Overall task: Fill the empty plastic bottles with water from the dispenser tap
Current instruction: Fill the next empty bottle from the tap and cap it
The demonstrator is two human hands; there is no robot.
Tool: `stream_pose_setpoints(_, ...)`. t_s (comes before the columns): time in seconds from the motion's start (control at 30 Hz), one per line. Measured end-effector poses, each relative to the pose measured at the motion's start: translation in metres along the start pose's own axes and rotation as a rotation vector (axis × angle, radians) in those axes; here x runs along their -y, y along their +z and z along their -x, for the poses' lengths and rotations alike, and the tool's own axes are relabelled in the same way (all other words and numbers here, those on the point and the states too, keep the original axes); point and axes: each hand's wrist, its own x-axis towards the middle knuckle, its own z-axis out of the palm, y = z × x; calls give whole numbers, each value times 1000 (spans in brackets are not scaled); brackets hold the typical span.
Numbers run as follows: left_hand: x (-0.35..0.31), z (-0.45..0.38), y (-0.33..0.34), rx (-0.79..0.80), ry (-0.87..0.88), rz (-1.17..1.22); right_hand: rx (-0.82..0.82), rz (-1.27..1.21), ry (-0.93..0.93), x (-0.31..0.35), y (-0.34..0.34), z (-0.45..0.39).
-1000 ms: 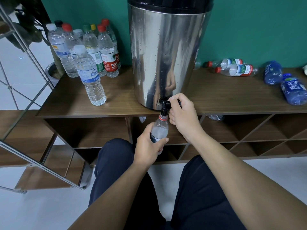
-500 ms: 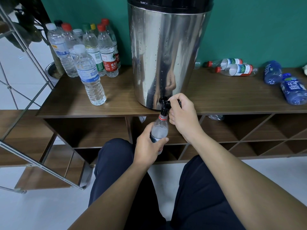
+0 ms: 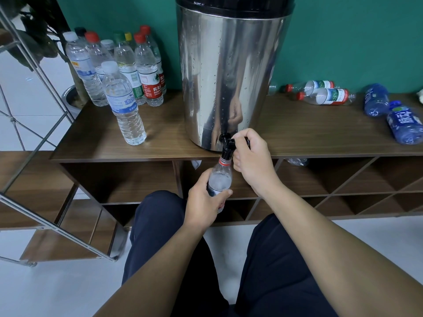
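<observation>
Filling in progress: left hand (image 3: 202, 200) fingers wrapping the clear plastic bottle (image 3: 219, 179) at 6 o'clock under the black tap (image 3: 227, 147) of the steel dispenser (image 3: 231, 76), right hand (image 3: 253, 161) fingers clamping its lever; next, probably closing tap when full.

Both forearms bare, reaching forward from lower frame, converging at centre. Left hand (image 3: 204, 198) lower, fingers and thumb curled in a wrapping grip, thumb tip pointing right. Right hand (image 3: 252, 160) higher, back of hand toward camera, fingers curled and pinching; fingertips hidden, so exact contact unclear. Knees apart below.
</observation>
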Motion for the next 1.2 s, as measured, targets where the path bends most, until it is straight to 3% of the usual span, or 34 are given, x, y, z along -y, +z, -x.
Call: stream_pose_setpoints(1.2,1,-1,-1,8,9,-38,0,10,2,0,0,0)
